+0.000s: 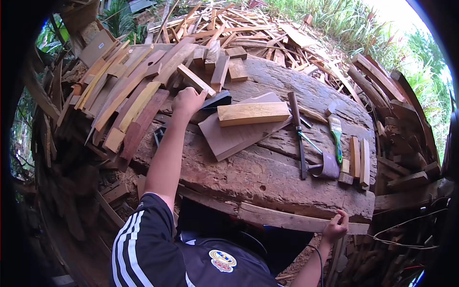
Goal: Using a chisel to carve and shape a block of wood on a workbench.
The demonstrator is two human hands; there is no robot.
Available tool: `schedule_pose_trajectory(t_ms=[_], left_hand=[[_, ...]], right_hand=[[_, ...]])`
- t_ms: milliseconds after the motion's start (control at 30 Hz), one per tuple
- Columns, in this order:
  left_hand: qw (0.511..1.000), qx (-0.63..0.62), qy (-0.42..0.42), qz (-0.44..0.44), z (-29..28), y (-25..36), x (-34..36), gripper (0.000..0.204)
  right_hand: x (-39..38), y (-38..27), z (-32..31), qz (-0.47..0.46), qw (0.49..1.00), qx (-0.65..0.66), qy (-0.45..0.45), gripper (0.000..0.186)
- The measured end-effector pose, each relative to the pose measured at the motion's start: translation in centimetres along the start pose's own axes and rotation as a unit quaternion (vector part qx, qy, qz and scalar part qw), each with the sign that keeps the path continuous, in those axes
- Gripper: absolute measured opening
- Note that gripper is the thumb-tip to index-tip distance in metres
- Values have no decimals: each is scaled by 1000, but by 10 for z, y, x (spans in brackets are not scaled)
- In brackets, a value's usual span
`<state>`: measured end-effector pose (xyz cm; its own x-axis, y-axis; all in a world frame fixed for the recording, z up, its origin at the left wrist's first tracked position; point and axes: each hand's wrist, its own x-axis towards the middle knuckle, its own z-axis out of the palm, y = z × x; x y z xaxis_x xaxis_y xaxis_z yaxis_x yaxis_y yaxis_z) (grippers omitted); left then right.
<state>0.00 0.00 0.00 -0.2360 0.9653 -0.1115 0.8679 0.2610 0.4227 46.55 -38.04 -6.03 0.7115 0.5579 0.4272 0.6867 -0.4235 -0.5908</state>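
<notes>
My left hand (190, 101) reaches across the bench with its fingers closed at the near end of a pale wood block (195, 79). Just right of that hand lies a black tool (218, 100), partly hidden. A yellowish wood block (253, 114) rests on a flat brown board (224, 136) in the middle. To its right lie a chisel (299, 124) with a brown handle, a paintbrush (336, 136) with a green handle and a curled piece of sandpaper (329, 166). My right hand (336, 228) is at the bench's front edge, fingers curled; anything inside them is hidden.
The bench (296, 196) is a thick, rough, cracked plank. Wood strips (138, 105) crowd its left side, and small blocks (355, 158) stand near its right end. Behind it is a heap of offcuts (267, 36). Stacked timber (406, 129) lies at the right, beside a thin cable (406, 245).
</notes>
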Motion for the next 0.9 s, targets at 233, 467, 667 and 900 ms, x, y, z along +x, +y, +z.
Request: schedule_pose_trajectory(t_ms=[233,467,667,900], left_hand=[[997,-11,74,-18,40,15,9,73],[994,-54,97,-20,45,9,19,67],[935,-233,239,119,69,-28,51,52],[794,-193,387,427,89,-102,60,21]], right_hand=[[2,6,7,29,997,72,-3,17],[0,9,6,41,997,63,-6,18],[-1,13,8,44,996,74,14,17],[4,-2,7,37,997,67,25,16]])
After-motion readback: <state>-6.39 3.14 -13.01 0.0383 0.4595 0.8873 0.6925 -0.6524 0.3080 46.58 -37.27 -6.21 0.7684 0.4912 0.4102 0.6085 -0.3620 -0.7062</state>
